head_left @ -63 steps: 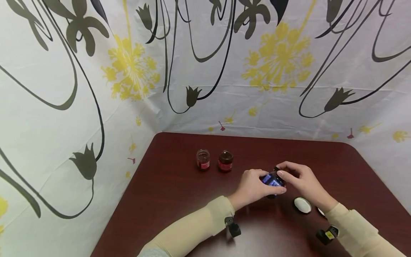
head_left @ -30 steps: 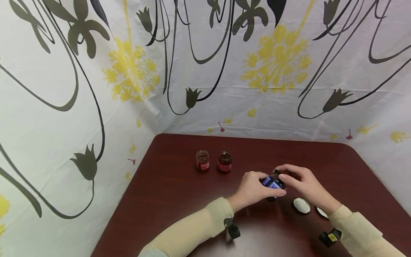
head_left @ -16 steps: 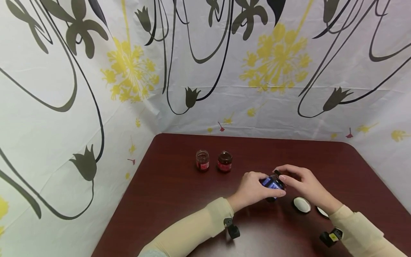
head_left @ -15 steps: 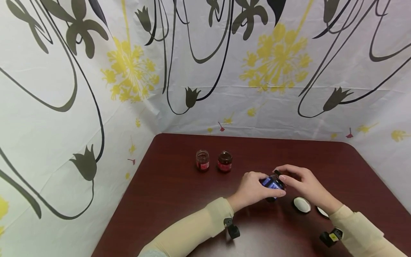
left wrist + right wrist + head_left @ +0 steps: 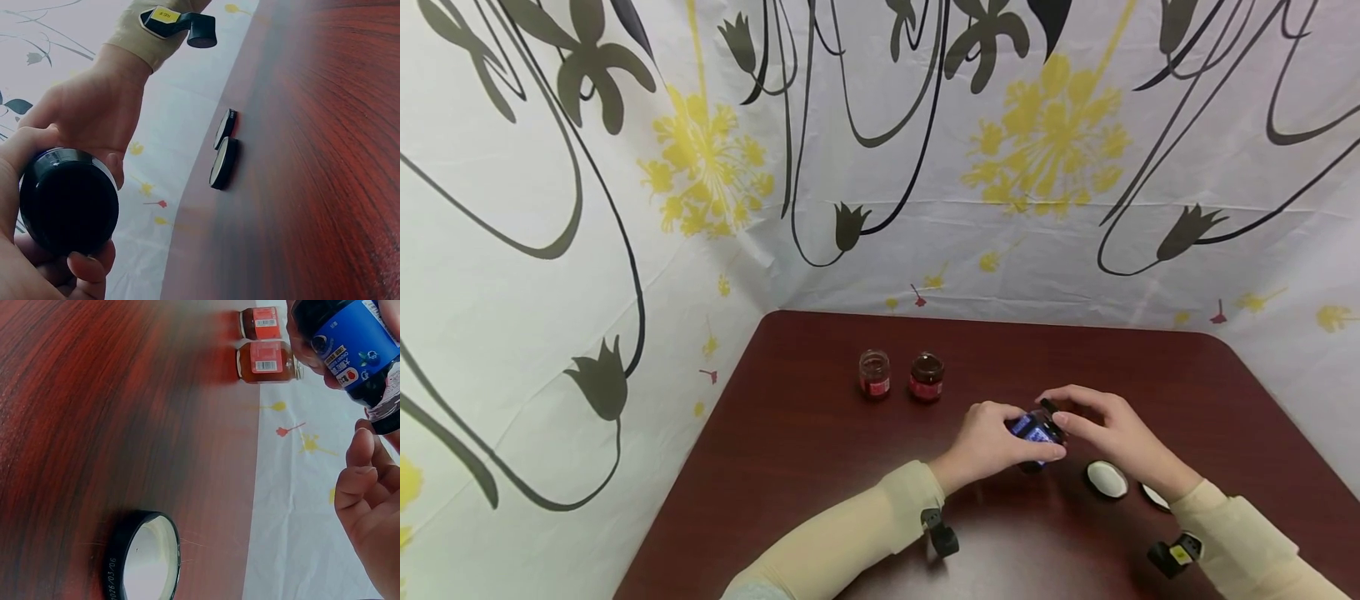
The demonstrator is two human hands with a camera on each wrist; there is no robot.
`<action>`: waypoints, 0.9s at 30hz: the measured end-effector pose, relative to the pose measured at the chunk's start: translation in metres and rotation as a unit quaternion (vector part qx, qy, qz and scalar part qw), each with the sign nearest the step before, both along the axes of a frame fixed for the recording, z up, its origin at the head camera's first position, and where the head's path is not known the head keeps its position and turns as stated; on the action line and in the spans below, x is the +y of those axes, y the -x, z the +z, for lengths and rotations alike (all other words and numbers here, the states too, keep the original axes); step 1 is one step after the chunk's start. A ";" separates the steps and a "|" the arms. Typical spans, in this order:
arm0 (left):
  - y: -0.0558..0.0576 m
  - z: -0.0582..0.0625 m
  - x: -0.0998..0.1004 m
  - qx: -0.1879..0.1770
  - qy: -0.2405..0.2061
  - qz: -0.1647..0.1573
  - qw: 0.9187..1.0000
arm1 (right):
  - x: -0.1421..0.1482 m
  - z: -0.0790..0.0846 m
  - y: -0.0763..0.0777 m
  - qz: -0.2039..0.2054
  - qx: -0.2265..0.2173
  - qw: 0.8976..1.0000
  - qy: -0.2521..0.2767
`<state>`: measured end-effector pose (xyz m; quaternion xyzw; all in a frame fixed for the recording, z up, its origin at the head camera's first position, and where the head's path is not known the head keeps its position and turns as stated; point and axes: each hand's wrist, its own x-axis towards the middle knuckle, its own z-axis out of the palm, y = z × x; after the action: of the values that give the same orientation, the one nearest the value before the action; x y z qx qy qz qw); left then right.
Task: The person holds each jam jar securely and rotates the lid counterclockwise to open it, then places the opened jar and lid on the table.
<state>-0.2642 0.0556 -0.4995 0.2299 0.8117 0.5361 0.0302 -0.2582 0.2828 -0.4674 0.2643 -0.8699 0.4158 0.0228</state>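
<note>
My left hand (image 5: 988,442) grips a dark glass jar (image 5: 1032,428) with a blue label that shows blueberries. The jar is held tilted above the table, its base (image 5: 72,206) facing the left wrist camera. At the jar's mouth, my right hand (image 5: 1101,427) pinches a black lid (image 5: 1048,406) between thumb and fingers. In the right wrist view, a glassy neck (image 5: 387,400) shows between the label and the lid's dark edge. Whether the lid is loose on the neck cannot be seen.
Two lidless jars with red labels stand at the back: a clear-looking one (image 5: 874,375) and a darker one (image 5: 927,377). Two lids, one whole (image 5: 1107,480) and one partly behind the right wrist (image 5: 1156,497), lie with pale insides up on the dark red table (image 5: 820,467).
Both hands stay around the jar in nearly the same place. Compared with two seconds ago, the right forearm has turned slightly and more of the second lid shows.
</note>
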 end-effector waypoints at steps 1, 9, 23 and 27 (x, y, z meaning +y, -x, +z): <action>0.000 0.000 0.000 -0.001 0.000 -0.001 1.000 | 0.000 0.000 0.000 0.000 0.000 1.000 -0.002; 0.001 -0.001 -0.001 -0.011 0.005 -0.011 1.000 | 0.001 -0.001 -0.001 -0.001 -0.001 1.000 -0.007; 0.001 -0.003 -0.002 -0.021 -0.005 -0.030 0.999 | 0.002 -0.003 -0.004 0.008 -0.006 1.000 0.007; 0.002 -0.005 -0.001 -0.018 -0.002 -0.028 0.999 | 0.002 -0.003 -0.005 0.013 0.000 1.000 0.009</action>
<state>-0.2662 0.0544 -0.5041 0.2425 0.8035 0.5404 0.0593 -0.2534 0.2851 -0.4702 0.2750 -0.8628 0.4237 0.0195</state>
